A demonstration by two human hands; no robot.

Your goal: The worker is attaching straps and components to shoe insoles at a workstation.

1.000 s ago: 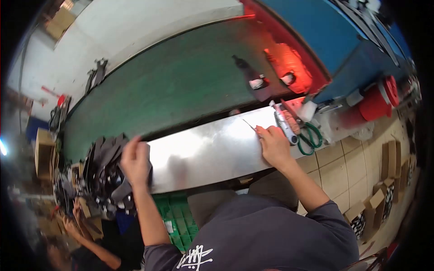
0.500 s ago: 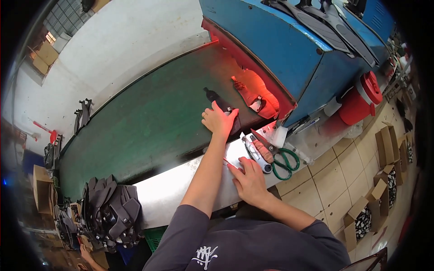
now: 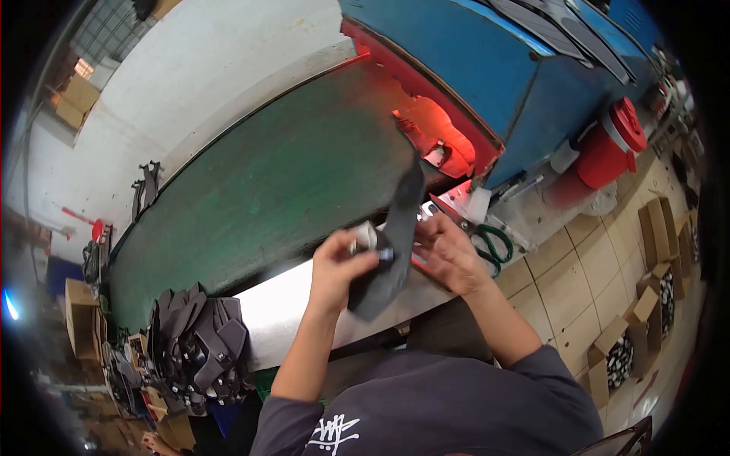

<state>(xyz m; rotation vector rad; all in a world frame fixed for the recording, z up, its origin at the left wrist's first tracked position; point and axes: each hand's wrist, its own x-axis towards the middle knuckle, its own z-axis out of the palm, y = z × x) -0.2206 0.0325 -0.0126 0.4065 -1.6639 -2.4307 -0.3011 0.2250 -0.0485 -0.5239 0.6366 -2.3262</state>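
My left hand (image 3: pixel 338 270) is closed on a long, flat, dark grey strap-like piece (image 3: pixel 403 205) with a pale, shiny part near the fingers. The piece is lifted and tilted above the bare metal front edge of the bench, its narrow end pointing away from me. My right hand (image 3: pixel 455 258) is just to the right of the piece, fingers partly bent and smeared by motion; whether it holds anything is unclear. Beyond that hand lie scissors (image 3: pixel 494 247) with green handles. Another dark piece (image 3: pixel 426 144) rests in red light by the machine opening.
A green conveyor belt (image 3: pixel 251 182) runs from the blue machine (image 3: pixel 449 61) toward the left. Dark grey pieces (image 3: pixel 201 342) are heaped at the near left. A red jug (image 3: pixel 608 152) stands at the right. Open cardboard boxes (image 3: pixel 620 357) sit on the tiled floor.
My left hand has taken the dark piece off the belt and drawn it back toward me. My right hand has moved up and right, beside the piece.
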